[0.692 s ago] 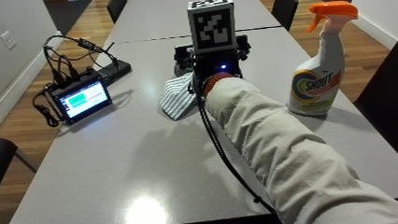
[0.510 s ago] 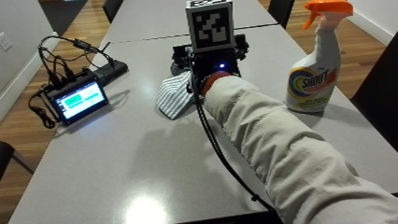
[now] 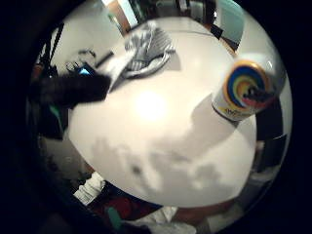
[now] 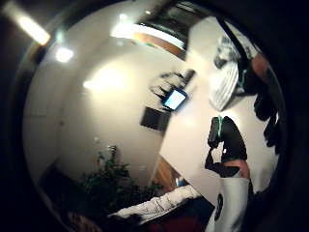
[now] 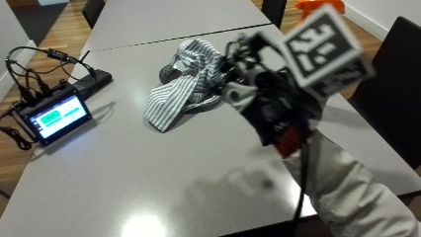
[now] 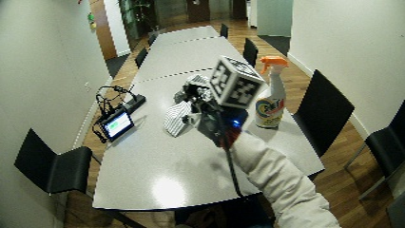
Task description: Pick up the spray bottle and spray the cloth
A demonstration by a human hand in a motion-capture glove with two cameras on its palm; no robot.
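A striped grey-and-white cloth (image 5: 188, 81) lies crumpled on the grey table (image 5: 164, 168) near the seam with the far table. My gloved right hand (image 5: 266, 106) hovers above the table just right of the cloth and holds nothing; one black finger (image 3: 73, 90) shows stretched out. The spray bottle (image 6: 271, 97), white with an orange trigger head and a colourful label, stands upright near the table's right edge, beyond the hand. In the outside view only its orange top (image 5: 315, 6) shows. The little finger side view has the bottle (image 3: 243, 90) and the cloth (image 3: 146, 48) apart on the table.
A small lit screen (image 5: 56, 116) with cables and a black power strip (image 5: 92, 79) sits at the table's left edge. Black chairs (image 5: 395, 74) stand along the right side. A second table (image 5: 178, 17) adjoins at the far end.
My hand has risen from beside the cloth and swung right, toward the bottle's side. The outside view itself has shifted. Cloth and bottle have stayed put.
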